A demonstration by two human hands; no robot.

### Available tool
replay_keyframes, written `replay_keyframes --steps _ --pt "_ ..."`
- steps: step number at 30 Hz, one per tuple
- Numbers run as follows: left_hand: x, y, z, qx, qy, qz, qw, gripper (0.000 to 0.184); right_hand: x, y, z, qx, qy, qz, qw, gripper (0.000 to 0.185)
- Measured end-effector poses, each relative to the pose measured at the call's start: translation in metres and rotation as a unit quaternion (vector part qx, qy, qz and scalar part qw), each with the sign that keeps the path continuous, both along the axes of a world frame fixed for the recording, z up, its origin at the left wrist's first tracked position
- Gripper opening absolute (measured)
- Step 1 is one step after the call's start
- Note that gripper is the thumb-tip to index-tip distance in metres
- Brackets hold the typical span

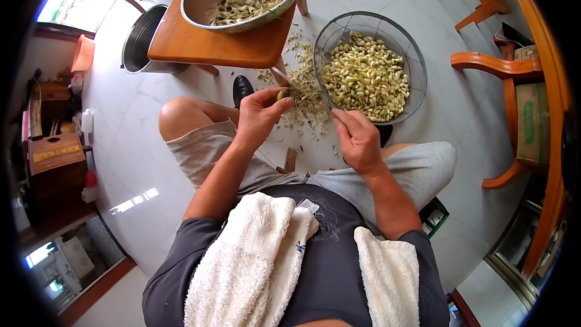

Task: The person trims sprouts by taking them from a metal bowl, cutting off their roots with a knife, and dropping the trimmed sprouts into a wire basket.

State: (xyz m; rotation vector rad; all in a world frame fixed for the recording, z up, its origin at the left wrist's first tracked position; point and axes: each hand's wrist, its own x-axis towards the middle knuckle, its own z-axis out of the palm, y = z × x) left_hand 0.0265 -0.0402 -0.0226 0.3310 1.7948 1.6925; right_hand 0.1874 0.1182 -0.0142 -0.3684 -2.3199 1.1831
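My left hand (261, 112) is closed, with a small yellow-green bulb (283, 94) pinched between thumb and fingertips above the floor scraps. To its right, my right hand (357, 139) is closed too, thumb and fingers pressed together beside the near rim of a wire basket. A tiny dark tip shows at its fingers, too small to name. The round wire basket (419, 63) stands on the floor, holding a heap of pale, cleaned bulbs (366, 75). On the wooden chair seat (224, 48) rests a metal colander (192, 6) of bulbs with dry stalks (254, 6).
Dry trimmings (305, 91) litter the tiled floor between chair and basket. Left of the chair stands a metal bucket (134, 42). Wooden furniture (502, 66) and a cardboard box (532, 124) line the right side. Towels (242, 260) hang over my chest.
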Motion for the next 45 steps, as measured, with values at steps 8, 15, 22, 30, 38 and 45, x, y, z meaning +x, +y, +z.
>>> replay_keyframes --steps 8,15,22,30,38,45 --pt "0.010 0.006 0.007 -0.030 0.110 0.014 0.993 0.021 -0.003 -0.005 -0.004 0.152 0.029 0.032 0.987 0.032" --pt "0.013 0.003 0.006 -0.075 0.197 0.012 0.978 0.028 -0.004 -0.009 -0.003 0.171 0.003 0.040 0.984 0.031" --pt "0.018 0.003 0.004 -0.095 0.267 0.037 0.958 0.018 -0.005 -0.011 -0.006 0.181 -0.003 0.037 0.983 0.032" --pt "0.016 -0.003 -0.015 -0.111 0.291 0.053 0.949 0.015 -0.005 -0.017 -0.026 0.135 -0.064 0.021 0.988 0.023" --pt "0.015 -0.005 0.002 0.025 0.260 0.094 0.961 0.023 -0.004 0.004 -0.053 0.069 -0.297 0.016 0.952 0.015" --pt "0.005 0.068 0.006 -0.091 0.245 -0.026 0.965 0.030 0.003 0.005 -0.083 0.112 -0.412 0.124 0.896 0.016"
